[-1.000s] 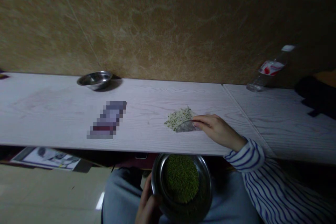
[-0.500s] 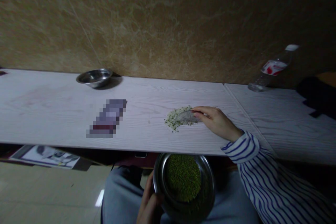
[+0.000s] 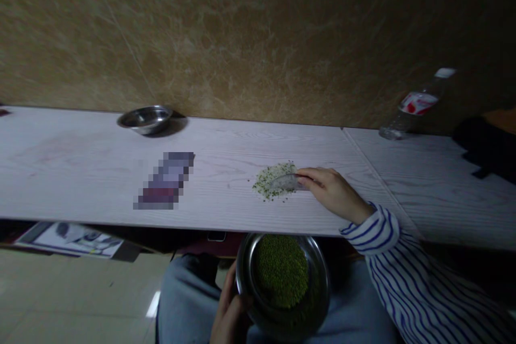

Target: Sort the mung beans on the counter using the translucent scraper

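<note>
My right hand (image 3: 326,191) pinches a clear, curved plastic piece (image 3: 284,180), perhaps a small scoop; its exact kind is hard to make out. The piece rests at the right side of a low pile (image 3: 268,174) of small white grains, which look like rice, mixed with green beans. Below the table edge, my left hand (image 3: 231,306) grips the left rim of a steel bowl (image 3: 320,285). Green mung beans (image 3: 280,269) cover the bottom of this bowl, which tilts toward the table above my lap.
On the white wood-grain table (image 3: 226,145), an empty steel bowl (image 3: 147,120) stands by the wall. A blurred-out flat object (image 3: 167,177) lies left of the pile. At the right are a plastic bottle (image 3: 419,103) and a dark item (image 3: 484,142). Printed sheets (image 3: 80,239) lie under the tabletop.
My right hand has shifted slightly right and toward me with the clear plastic piece, uncovering more of the pile. A few beans have scattered at its edges. My left hand and the bowl stay put.
</note>
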A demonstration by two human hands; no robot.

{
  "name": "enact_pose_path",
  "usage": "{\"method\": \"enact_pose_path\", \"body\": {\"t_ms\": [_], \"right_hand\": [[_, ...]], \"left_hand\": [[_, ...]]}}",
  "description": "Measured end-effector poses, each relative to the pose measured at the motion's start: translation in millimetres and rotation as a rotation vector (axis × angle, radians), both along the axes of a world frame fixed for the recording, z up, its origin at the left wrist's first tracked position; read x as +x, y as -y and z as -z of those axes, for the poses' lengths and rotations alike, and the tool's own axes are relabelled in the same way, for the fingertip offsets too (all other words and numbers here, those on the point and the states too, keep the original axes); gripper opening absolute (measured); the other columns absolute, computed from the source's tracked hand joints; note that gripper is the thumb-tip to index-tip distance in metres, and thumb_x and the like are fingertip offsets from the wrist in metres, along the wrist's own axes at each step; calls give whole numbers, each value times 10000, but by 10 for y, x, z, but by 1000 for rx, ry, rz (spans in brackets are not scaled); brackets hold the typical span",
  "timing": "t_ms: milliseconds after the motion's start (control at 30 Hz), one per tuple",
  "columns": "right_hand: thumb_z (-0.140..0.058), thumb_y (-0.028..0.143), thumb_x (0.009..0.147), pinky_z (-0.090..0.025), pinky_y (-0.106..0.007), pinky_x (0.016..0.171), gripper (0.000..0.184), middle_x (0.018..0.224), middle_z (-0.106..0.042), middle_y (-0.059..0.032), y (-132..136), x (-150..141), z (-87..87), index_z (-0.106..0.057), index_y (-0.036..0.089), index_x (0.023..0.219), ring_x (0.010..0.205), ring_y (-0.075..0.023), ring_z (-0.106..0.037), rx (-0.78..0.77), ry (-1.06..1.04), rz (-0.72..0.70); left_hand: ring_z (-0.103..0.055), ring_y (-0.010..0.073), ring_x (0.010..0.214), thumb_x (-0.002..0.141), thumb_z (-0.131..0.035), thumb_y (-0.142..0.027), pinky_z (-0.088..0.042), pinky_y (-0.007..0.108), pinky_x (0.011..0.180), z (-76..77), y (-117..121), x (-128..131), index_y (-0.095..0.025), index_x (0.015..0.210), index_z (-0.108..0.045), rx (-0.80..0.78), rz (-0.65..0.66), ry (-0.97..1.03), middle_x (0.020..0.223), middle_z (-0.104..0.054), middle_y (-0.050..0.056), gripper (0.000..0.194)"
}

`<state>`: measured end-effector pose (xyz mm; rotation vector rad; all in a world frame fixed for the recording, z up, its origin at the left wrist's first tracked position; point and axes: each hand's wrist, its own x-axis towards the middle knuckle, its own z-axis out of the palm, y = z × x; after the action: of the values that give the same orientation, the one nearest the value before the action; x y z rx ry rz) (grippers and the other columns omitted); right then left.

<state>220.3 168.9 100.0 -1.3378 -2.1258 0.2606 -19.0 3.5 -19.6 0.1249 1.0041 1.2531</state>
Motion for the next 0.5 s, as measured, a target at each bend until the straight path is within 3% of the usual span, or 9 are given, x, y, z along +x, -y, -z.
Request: {"method": "enact_pose_path", "body": {"t_ms": [233, 400, 500], "right_hand": [[-549, 246, 946, -574, -357, 807, 248, 1016, -796, -73, 37, -15, -73, -740, 201, 1099, 905, -229, -744, -26, -41, 110], [-586, 228, 907, -564, -335, 707, 248, 914, -794, -80, -123, -188, -185, -743, 182, 1093, 783, -221, -740, -69, -40, 184], [-603, 205, 881, -556, -320, 656, 243, 865, -790, -79, -251, -314, -244, -747, 176, 1075, 720, -207, -728, -98, -38, 184]], "left_hand": [[-495, 355, 1335, 575, -795, -268, -454, 412, 991, -44, -1, 1, -291, 1083, -760, 11, -8, -21, 1100, -777, 37, 510], [-425, 300, 1395, 559, -787, -222, -407, 338, 1037, -54, -7, -39, -297, 1047, -768, -10, -53, -32, 1069, -784, -1, 494], [-452, 317, 1368, 568, -787, -248, -431, 351, 1011, -17, -4, -83, -293, 1037, -766, 12, -53, -53, 1098, -774, 6, 471]]}}
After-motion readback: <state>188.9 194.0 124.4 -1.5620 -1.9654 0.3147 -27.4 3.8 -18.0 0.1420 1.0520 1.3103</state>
